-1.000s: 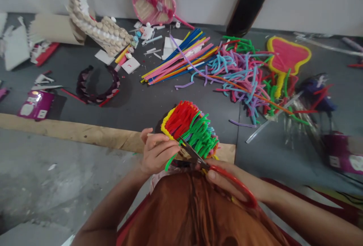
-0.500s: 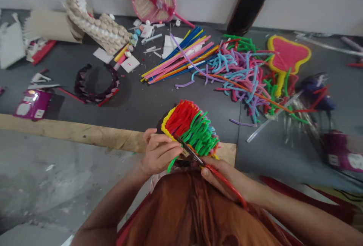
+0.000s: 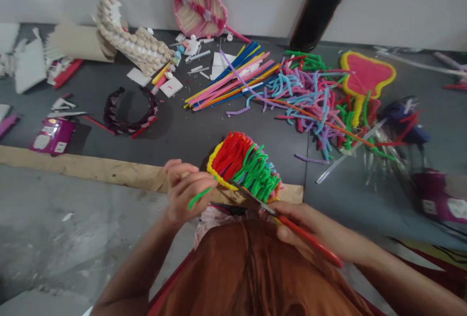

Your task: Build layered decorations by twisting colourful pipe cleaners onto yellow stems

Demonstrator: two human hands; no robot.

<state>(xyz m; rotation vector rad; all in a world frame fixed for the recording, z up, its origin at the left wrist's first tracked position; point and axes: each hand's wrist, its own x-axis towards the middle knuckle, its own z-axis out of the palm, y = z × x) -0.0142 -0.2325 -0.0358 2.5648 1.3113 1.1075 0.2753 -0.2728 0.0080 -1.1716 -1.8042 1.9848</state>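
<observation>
My left hand [image 3: 187, 190] is closed on a short green pipe cleaner [image 3: 199, 198], raised just left of the craft piece. My right hand [image 3: 321, 231] grips red-handled scissors [image 3: 310, 239], their blades pointing up and left over the piece's lower edge. The craft piece [image 3: 230, 154] lies at the table's front edge. Rows of red and green pipe cleaner bits cover it, with blue and pink at the far side and a yellow border. My left hand is apart from it. Whether the blades touch it I cannot tell.
Behind lie a bundle of long pipe cleaners [image 3: 233, 80] and a heap of cut pieces [image 3: 302, 92]. A pink and yellow shape [image 3: 368, 75] stands to the right. Leftward are a dark headband [image 3: 129, 129] and a purple glue gun [image 3: 54, 135]. Brown tape [image 3: 120, 172] lines the front edge.
My left hand has moved left, away from the craft piece, with the green pipe cleaner. The scissors and my right hand have shifted slightly right and down. The view has shifted a little.
</observation>
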